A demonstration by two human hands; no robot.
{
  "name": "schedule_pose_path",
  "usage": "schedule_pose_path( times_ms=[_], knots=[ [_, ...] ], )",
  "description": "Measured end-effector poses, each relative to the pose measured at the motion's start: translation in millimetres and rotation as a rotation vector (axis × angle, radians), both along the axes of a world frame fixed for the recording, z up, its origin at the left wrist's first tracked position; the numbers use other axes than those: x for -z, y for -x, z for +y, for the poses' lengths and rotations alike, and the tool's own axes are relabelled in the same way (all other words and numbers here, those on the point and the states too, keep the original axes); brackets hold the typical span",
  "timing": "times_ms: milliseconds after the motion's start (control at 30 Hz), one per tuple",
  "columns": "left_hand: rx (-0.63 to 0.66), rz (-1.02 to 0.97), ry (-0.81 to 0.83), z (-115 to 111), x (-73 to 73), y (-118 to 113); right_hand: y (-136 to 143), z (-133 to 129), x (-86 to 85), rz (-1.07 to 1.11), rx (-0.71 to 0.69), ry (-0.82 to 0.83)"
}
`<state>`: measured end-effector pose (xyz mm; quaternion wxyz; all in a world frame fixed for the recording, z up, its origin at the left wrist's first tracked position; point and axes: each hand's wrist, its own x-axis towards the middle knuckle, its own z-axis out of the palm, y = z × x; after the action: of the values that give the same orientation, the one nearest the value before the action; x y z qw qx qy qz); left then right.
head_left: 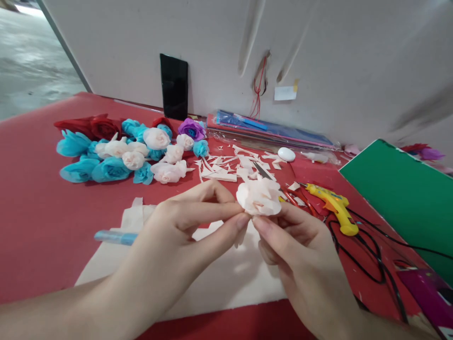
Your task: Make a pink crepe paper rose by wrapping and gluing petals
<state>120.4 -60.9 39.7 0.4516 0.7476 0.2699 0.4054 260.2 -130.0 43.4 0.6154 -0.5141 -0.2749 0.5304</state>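
Far left of the fingers, well apart: a heap of finished paper flowers point(123, 148), blue, red, white and one purple, lying on the red desk point(38, 212). Nearer, just left of the left wrist: a blue pen point(115, 237) resting on a cream sheet point(226, 278) that spreads beneath both hands.

Left hand point(177, 236) reaching in from the lower left, thumb and forefinger drawn together, fingers point(240, 219) pinched on the lower left edge of the pale pink paper flower point(260, 196). Flower held above the desk, directly over the meeting fingertips of both hands, touching both. Right hand point(300, 250) coming from the lower right, its fingers likewise closed on the flower's underside, thumb tip almost against the left thumb.

Flower roughly round, petals opening upward and away from the camera, base turned down into the fingertips; no clear long axis, stem not visible.

Beyond the fingers: white paper scraps point(226, 167) and scissors point(264, 171), partly hidden. Right of the fingers, near: a yellow glue gun point(336, 205) lying on the desk, nozzle aimed left, black cable point(375, 264) looping toward the right edge. Further right: a green board point(403, 193).
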Motion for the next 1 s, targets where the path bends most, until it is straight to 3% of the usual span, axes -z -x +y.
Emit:
schedule_pose_path(
  times_ms=[300,533,700,833,1000],
  knots=[
    [0.021,0.034,0.009,-1.5,1.7,-2.7,0.0,0.0,1.8,-0.073,0.004,0.011],
    [0.049,0.039,-0.051,-3.3,4.1,4.2,-0.8,-1.8,2.2,0.046,-0.049,0.045],
    [0.130,0.026,0.295,-1.5,4.0,0.3,-3.1,2.6,0.1,-0.016,-0.052,0.017],
    [0.190,-0.103,0.617,-1.3,8.2,-1.8,-3.9,4.5,-2.1,0.001,-0.071,0.008],
    [0.217,-0.169,0.748,-1.7,11.4,-0.1,-3.2,1.2,2.0,0.078,-0.141,-0.026]
  ],
)
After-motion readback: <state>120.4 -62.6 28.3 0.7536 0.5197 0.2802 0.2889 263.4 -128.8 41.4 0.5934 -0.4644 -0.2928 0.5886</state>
